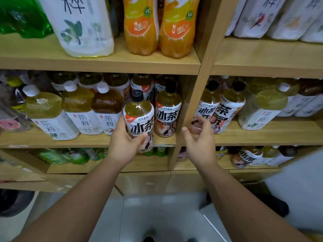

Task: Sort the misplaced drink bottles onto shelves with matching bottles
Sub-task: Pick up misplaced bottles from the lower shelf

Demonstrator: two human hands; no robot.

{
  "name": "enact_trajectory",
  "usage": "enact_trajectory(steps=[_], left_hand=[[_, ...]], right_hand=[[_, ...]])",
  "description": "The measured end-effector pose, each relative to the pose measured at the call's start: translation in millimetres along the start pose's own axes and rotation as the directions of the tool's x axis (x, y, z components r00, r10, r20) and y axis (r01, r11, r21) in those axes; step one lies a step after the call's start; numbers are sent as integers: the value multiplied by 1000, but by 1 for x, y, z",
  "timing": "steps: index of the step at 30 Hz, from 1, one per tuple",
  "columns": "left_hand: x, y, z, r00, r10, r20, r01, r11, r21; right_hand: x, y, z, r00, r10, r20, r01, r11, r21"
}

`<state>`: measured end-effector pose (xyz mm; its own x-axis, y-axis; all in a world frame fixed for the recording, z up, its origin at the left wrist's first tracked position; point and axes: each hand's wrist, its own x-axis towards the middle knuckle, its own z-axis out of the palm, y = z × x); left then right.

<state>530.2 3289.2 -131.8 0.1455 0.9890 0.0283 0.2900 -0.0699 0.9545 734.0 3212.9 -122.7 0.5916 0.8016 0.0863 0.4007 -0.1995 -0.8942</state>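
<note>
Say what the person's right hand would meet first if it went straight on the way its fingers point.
The right hand would probably meet the black-capped, white-labelled plastic tea bottle at the left end of the middle right compartment; depth is unclear.

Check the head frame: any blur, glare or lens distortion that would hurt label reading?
Head view: the held bottle in the left hand reads fairly sharp; the top-shelf white bottle and the left edge are smeared; glare spots sit on the orange bottles; the shelf boards bow and slant from the wide-angle lens.
</note>
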Motion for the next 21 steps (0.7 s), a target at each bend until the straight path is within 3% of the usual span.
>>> enact_trajectory(steps=[21], left_hand=[[63,-10,27,999,6,-42,3,978,211]], right_hand=[[20,6,25,993,28,-118,-25,999,28]])
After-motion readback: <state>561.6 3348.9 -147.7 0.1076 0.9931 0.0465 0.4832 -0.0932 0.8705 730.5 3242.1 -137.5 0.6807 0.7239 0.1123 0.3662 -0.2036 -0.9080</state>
